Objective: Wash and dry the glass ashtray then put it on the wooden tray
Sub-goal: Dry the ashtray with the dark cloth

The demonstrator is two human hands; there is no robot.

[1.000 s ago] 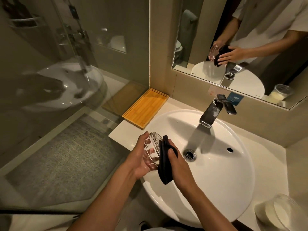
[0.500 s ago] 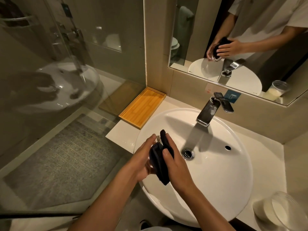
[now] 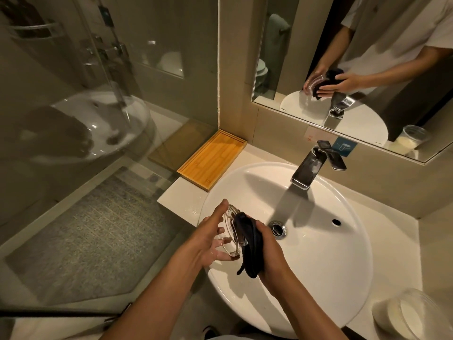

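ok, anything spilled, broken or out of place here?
Nothing stands out. The glass ashtray looks intact, held on edge in the left hand while the right hand presses a dark cloth to it. Wooden tray sits bare.

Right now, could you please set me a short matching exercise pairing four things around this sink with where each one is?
Things:
1. glass ashtray
2. dark cloth
3. wooden tray
4. faucet

Places:
A. on the counter, in the corner by the wall
B. in the left hand, over the basin's near left part
C. at the back rim of the basin, under the mirror
D. in the right hand, pressed against the glass

Pairs: 1-B, 2-D, 3-A, 4-C
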